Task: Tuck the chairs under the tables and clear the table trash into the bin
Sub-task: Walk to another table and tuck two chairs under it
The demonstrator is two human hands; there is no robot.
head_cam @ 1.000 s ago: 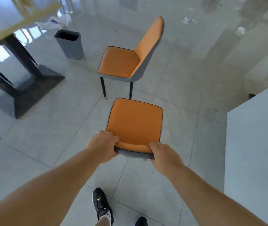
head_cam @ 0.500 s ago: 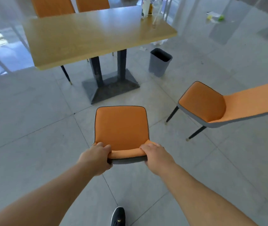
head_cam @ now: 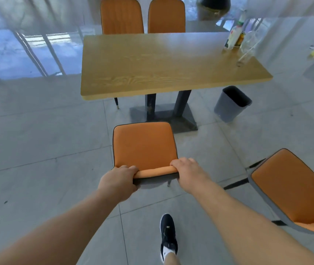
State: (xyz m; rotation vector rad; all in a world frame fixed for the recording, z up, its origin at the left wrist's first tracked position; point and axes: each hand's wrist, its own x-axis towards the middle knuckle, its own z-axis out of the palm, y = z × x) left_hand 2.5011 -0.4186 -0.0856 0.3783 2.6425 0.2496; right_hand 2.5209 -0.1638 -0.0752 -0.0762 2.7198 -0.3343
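Both hands grip the top of an orange chair point(head_cam: 144, 148)'s back: the left hand point(head_cam: 118, 181) and right hand point(head_cam: 187, 172) have their fingers curled tight around it. The chair stands just in front of the wooden table point(head_cam: 161, 62). Bottles point(head_cam: 235, 36) stand on the table's far right corner; their labels are too blurry to read. A grey bin point(head_cam: 230, 104) stands beside the table.

Table top point(head_cam: 152, 60): pale wood grain, satin sheen; base point(head_cam: 163, 113) dark matt metal. Chair seat point(head_cam: 144, 146): smooth orange leather-like cover, dark piping, grey shell. Bin point(head_cam: 230, 106): grey matt plastic. Floor point(head_cam: 37, 150): grey tile, glossy, reflective. Bottles point(head_cam: 236, 35): clear plastic
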